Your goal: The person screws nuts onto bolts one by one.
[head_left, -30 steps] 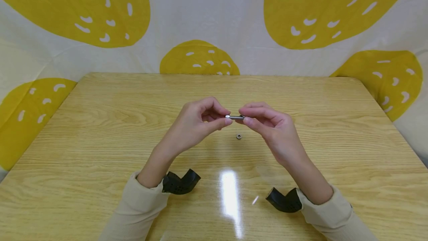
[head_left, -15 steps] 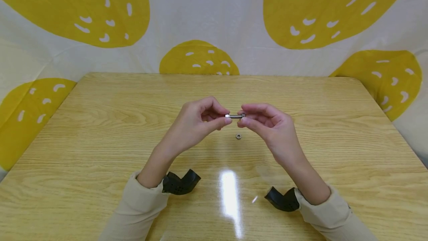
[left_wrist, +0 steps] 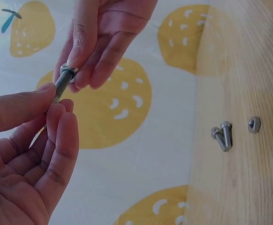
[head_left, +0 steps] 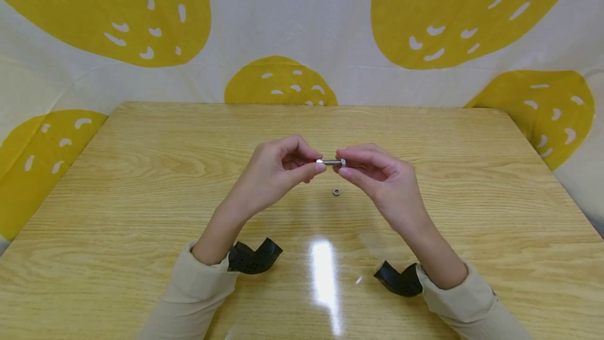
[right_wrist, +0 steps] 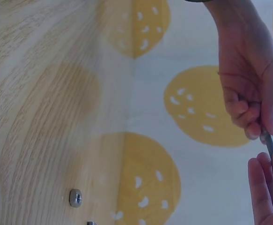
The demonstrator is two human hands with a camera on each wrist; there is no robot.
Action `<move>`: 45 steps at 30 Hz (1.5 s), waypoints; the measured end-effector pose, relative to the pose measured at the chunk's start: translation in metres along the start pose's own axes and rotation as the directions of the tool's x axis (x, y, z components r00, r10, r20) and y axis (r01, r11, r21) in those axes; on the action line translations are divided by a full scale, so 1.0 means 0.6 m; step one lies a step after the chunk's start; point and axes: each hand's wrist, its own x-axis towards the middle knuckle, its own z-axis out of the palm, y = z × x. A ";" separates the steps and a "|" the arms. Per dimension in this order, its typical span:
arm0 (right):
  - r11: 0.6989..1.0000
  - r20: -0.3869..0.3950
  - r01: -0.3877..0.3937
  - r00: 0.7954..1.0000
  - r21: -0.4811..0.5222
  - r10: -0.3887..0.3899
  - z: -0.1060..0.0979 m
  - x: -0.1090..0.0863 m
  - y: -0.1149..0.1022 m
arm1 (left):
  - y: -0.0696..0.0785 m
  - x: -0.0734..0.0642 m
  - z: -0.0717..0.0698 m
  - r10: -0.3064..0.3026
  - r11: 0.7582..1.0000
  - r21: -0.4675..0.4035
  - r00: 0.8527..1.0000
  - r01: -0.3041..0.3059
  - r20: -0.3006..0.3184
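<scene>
The bolt, small, rigid and likely slick steel, is pinched at its head end by the left hand while the right hand pinches the nut on its threads.

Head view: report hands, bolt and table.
Left hand pinches silver threaded bolt; right hand pinches hex nut at its end. Loose silver nut on wooden table.

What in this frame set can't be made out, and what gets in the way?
- Bolt head, head view: hidden by the left hand's fingers.
- Nut on the bolt, left wrist view: partly covered by the right hand.
- Bolt, right wrist view: only a sliver shows, cut off by the right edge.
- Loose nut on the table, head view: too small for detail.
- Object below the loose nut, right wrist view: cut off by the bottom edge.
</scene>
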 end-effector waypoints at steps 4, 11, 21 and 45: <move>0.997 -0.005 0.063 0.998 -0.045 -0.063 0.001 -0.001 -0.001 | 0.001 0.000 0.000 0.001 1.000 0.007 1.000 -0.001 0.001; 0.993 -0.005 0.084 0.996 -0.081 -0.085 0.000 -0.002 0.001 | 0.004 -0.002 0.001 0.005 1.000 0.004 1.000 -0.005 0.008; 0.999 0.020 0.000 1.000 -0.045 0.001 -0.001 -0.002 0.001 | 0.001 -0.001 0.003 0.035 0.998 0.045 0.999 -0.036 0.014; 0.998 0.127 -0.018 0.991 -0.068 0.027 -0.005 0.001 0.003 | 0.001 -0.001 -0.001 0.042 0.997 0.066 0.999 -0.041 -0.006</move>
